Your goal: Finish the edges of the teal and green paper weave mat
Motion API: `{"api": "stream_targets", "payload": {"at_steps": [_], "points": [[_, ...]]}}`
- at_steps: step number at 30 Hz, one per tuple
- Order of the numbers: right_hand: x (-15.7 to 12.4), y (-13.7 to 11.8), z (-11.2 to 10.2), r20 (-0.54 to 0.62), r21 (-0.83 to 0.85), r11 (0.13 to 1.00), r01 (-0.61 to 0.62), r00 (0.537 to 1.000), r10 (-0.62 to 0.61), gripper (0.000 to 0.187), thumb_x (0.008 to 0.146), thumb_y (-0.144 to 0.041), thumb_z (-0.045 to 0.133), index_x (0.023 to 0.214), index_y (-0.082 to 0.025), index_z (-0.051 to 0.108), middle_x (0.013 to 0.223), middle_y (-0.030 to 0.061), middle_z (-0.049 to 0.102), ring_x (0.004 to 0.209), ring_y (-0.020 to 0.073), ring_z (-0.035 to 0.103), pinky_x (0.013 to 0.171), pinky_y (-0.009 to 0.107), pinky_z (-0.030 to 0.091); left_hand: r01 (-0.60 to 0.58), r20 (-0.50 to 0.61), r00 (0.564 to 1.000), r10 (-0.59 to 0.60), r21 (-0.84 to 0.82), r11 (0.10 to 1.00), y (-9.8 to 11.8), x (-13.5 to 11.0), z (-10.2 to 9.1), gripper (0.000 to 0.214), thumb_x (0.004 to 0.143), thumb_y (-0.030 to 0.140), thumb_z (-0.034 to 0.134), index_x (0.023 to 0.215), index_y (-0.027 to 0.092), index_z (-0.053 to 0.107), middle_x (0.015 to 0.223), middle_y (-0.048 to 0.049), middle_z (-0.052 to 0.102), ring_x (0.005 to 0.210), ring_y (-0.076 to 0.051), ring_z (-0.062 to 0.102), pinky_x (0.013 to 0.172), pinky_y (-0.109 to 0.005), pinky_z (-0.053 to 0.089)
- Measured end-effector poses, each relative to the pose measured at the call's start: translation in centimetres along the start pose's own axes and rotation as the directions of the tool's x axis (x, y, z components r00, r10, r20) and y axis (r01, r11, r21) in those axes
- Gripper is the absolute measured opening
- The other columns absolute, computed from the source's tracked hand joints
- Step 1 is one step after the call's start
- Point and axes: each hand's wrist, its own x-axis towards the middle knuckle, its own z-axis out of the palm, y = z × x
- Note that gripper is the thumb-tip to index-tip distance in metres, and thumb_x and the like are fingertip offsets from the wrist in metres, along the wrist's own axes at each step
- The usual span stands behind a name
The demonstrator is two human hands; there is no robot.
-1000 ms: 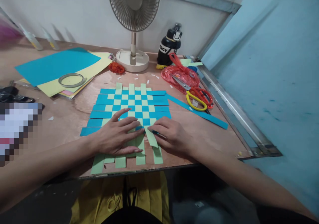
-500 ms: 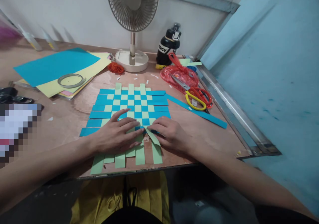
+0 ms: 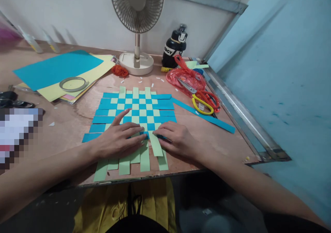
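A woven paper mat (image 3: pixel 136 103) of blue and pale green strips lies flat on the table. My left hand (image 3: pixel 120 139) rests on its lower left part, palm down, with fingers spread. At the lower right edge, the bent fingers of my right hand (image 3: pixel 177 136) close on the end of the lowest blue paper strip (image 3: pixel 90 137), which runs under both hands. My right thumb is hidden. Between the hands, a pale green strip (image 3: pixel 156 146) hangs toward me over another green strip (image 3: pixel 162 163). Several more green strip ends (image 3: pixel 145 160) stick out below my left hand.
A loose blue strip (image 3: pixel 217 122) lies at right, near yellow-handled scissors (image 3: pixel 203 105) and a red plastic bag (image 3: pixel 176 77). Behind stand a fan (image 3: pixel 137 62) and a black bottle (image 3: pixel 170 53). Coloured sheets (image 3: pixel 59 69) with a tape roll (image 3: pixel 73 84) lie at left.
The pale green strip between my hands has come down flatter toward me and no longer curls to the right. My left thumb has shifted slightly left; my right hand stays almost in place.
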Motion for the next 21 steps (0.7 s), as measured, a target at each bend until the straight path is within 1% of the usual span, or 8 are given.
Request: {"api": "stream_targets", "payload": {"at_steps": [4,6,7,9,11,15,17,21], "points": [[0.0,0.1,0.0,0.005,-0.012,1.0,0.006,1.0,-0.006,0.019,0.091,-0.018,0.052,0.105,-0.016,0.064,0.097,0.0095,0.068,0.09,0.0196,0.062,0.078,0.034,0.052,0.095,0.025,0.995,-0.094,-0.069,0.993,0.3,0.3,-0.1,0.026,0.091,0.035,0.053,0.115,0.026,0.061,0.11,-0.0003,0.071,0.103,-0.02,0.065,0.118,-0.058,0.003],[0.0,0.1,0.0,0.008,-0.01,1.0,0.012,1.0,-0.012,0.019,0.091,-0.018,0.051,0.106,-0.016,0.064,0.096,0.0095,0.068,0.089,0.0196,0.062,0.077,0.033,0.052,0.153,0.047,0.988,-0.149,-0.103,0.983,-0.1,0.6,-0.6,0.028,0.091,0.038,0.053,0.114,0.025,0.061,0.107,-0.0016,0.072,0.101,-0.02,0.065,0.118,-0.058,0.004],[0.0,0.1,0.0,0.006,-0.007,1.0,0.014,1.0,-0.014,0.019,0.091,-0.018,0.052,0.106,-0.016,0.064,0.096,0.0096,0.068,0.089,0.0196,0.062,0.077,0.033,0.052,0.174,0.083,0.983,-0.164,-0.119,0.978,-0.5,0.7,-1.1,0.028,0.091,0.037,0.053,0.114,0.025,0.061,0.107,-0.0022,0.071,0.102,-0.021,0.064,0.118,-0.057,0.005],[0.0,0.1,0.0,-0.001,-0.001,1.0,0.016,1.0,-0.016,0.019,0.091,-0.019,0.052,0.106,-0.016,0.064,0.096,0.0101,0.068,0.09,0.0199,0.062,0.077,0.034,0.052,0.158,0.188,0.974,-0.129,-0.152,0.976,-1.8,0.8,-2.6,0.028,0.09,0.035,0.053,0.115,0.027,0.062,0.112,-0.0029,0.069,0.107,-0.021,0.061,0.117,-0.055,0.01],[0.1,0.1,-0.1,-0.009,0.003,1.0,0.019,1.0,-0.019,0.019,0.091,-0.018,0.053,0.106,-0.015,0.065,0.096,0.0106,0.068,0.09,0.0204,0.062,0.077,0.034,0.052,0.14,0.319,0.944,-0.08,-0.172,0.975,-3.4,0.6,-4.6,0.036,0.085,0.038,0.06,0.12,0.03,0.061,0.121,-0.003,0.064,0.115,-0.023,0.056,0.115,-0.054,0.015],[0.1,0.1,-0.1,-0.027,0.019,1.0,0.013,1.0,-0.012,0.019,0.09,-0.018,0.053,0.105,-0.017,0.065,0.095,0.0103,0.068,0.087,0.0206,0.062,0.074,0.035,0.052,0.22,0.47,0.871,-0.142,-0.116,0.969,-5.4,-0.6,-8.0,0.045,0.075,0.042,0.067,0.118,0.032,0.062,0.124,-0.0026,0.061,0.117,-0.027,0.052,0.105,-0.046,0.033],[0.1,0.2,0.0,-0.044,0.029,0.999,0.019,0.999,-0.017,0.02,0.089,-0.018,0.054,0.106,-0.018,0.064,0.095,0.0099,0.068,0.087,0.0213,0.063,0.073,0.036,0.053,0.26,0.516,0.838,-0.174,-0.098,0.961,-5.5,-1.3,-8.7,0.047,0.074,0.036,0.066,0.12,0.031,0.061,0.123,-0.0028,0.061,0.114,-0.026,0.053,0.099,-0.041,0.039],[0.0,0.4,0.0,-0.051,0.015,0.999,0.051,0.997,-0.05,0.024,0.085,-0.019,0.058,0.108,-0.018,0.064,0.096,0.0109,0.068,0.086,0.0231,0.063,0.069,0.037,0.053,0.338,0.561,0.793,-0.236,-0.083,0.938,-5.1,-2.5,-8.5,0.051,0.072,0.026,0.064,0.122,0.027,0.058,0.122,-0.0045,0.06,0.11,-0.025,0.055,0.093,-0.037,0.043]]}}
